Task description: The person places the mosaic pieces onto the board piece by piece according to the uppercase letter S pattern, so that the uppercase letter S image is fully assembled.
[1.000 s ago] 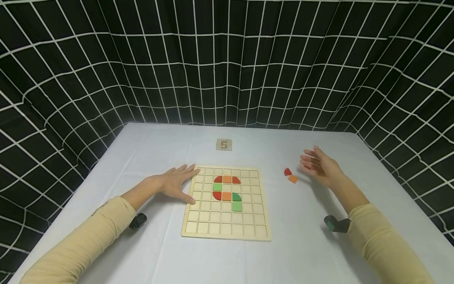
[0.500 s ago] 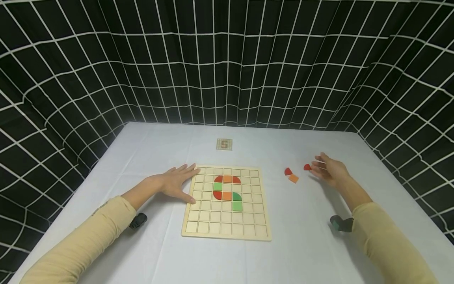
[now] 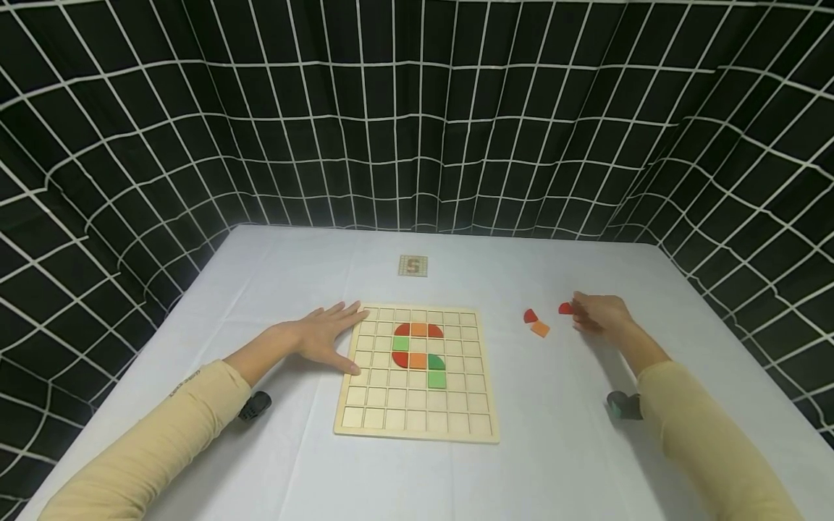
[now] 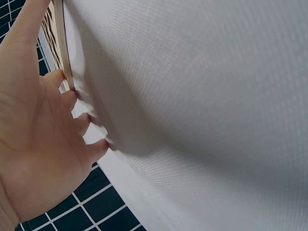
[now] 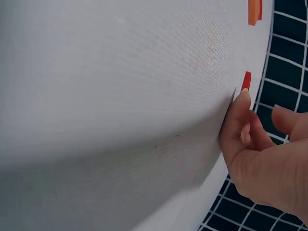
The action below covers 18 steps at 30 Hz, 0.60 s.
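Note:
My left hand (image 3: 326, 336) rests at the left edge of a pale wooden grid board (image 3: 384, 418), fingers spread and thumb on its side. On the board lie red quarter-round tiles (image 3: 400, 359), orange squares (image 3: 419, 329), light green squares (image 3: 436, 379) and a dark green quarter-round tile (image 3: 436, 362). My right hand (image 3: 602, 315), palm down with bent fingers, is right of the board, fingertips right at a loose red quarter-round tile (image 3: 565, 308). In the right wrist view a fingertip overlaps this red tile (image 5: 246, 81); whether the fingers pinch it, I cannot tell.
Another loose red tile (image 3: 531, 316) and an orange square tile (image 3: 540, 329) lie between the board and my right hand. Behind the board is a small card (image 3: 413, 265) with an S-like figure. A black curtain with white grid lines (image 3: 404, 145) surrounds the white table (image 3: 293, 260).
The right hand has moved a little right, uncovering the loose red tile, then turned palm down with its fingers bent beside it. The left hand and board look unchanged.

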Available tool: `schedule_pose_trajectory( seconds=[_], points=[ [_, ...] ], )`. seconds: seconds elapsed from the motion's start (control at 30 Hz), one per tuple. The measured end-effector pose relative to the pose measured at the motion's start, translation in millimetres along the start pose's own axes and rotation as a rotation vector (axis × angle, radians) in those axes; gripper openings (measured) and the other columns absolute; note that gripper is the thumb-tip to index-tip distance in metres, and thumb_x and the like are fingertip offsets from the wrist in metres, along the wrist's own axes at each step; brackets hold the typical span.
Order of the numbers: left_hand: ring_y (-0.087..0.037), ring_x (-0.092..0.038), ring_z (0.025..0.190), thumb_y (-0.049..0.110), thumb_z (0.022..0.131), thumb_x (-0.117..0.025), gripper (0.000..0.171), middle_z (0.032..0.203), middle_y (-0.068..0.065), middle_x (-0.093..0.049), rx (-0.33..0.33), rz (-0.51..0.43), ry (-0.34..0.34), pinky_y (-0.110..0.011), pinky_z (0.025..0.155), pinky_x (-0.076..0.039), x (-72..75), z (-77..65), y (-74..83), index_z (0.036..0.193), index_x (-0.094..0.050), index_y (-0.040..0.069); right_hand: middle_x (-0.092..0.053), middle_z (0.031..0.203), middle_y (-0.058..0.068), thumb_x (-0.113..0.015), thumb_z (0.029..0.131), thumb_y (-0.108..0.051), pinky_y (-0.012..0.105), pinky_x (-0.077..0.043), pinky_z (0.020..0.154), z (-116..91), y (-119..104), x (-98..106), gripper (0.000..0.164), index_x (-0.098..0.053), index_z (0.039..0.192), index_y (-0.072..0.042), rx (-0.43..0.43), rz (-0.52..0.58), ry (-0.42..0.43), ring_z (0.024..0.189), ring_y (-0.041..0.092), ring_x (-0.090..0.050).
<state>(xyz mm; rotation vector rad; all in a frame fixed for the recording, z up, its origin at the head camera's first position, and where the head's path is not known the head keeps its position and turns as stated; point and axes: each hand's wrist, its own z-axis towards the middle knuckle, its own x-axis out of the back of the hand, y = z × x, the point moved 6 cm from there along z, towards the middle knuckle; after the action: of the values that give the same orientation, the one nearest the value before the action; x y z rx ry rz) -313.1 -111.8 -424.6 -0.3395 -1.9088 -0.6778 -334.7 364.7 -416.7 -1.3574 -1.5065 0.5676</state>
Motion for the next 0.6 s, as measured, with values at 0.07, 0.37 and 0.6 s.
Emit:
schedule_pose_trajectory(
  seconds=[0.07, 0.37, 0.6],
  points=[
    [-0.037, -0.003, 0.143, 0.071, 0.073, -0.065, 0.112, 0.159, -0.012, -0.004, 0.003, -0.001, -0.002, -0.058, 0.111, -0.006, -0.3, 0.0, 0.1, 0.154, -0.014, 0.013, -0.060, 0.088, 0.001, -0.049, 0.099, -0.025, 0.021, -0.055, 0.068, 3.2, 0.2, -1.0, 0.054, -0.038, 0.138, 0.012, 0.010, -0.072, 0.006, 0.068, 0.006, -0.058],
    [-0.036, -0.002, 0.143, 0.071, 0.073, -0.064, 0.112, 0.159, -0.012, -0.003, 0.002, 0.003, -0.004, -0.058, 0.111, -0.005, -0.4, 0.0, 0.8, 0.154, -0.013, 0.013, -0.060, 0.098, 0.008, -0.065, 0.091, -0.023, 0.017, -0.047, 0.057, 12.7, 0.7, -3.0, 0.045, -0.057, 0.123, 0.007, 0.073, -0.338, 0.060, 0.075, 0.012, -0.051],
    [-0.036, -0.003, 0.143, 0.070, 0.073, -0.065, 0.112, 0.159, -0.012, -0.004, 0.003, 0.006, -0.001, -0.058, 0.111, -0.006, 0.3, 0.0, 0.8, 0.154, -0.014, 0.013, -0.054, 0.106, 0.014, -0.068, 0.089, -0.023, 0.021, -0.043, 0.057, 12.6, -0.4, -5.5, 0.044, -0.058, 0.122, 0.005, 0.072, -0.395, 0.084, 0.075, 0.016, -0.047]
  ],
)
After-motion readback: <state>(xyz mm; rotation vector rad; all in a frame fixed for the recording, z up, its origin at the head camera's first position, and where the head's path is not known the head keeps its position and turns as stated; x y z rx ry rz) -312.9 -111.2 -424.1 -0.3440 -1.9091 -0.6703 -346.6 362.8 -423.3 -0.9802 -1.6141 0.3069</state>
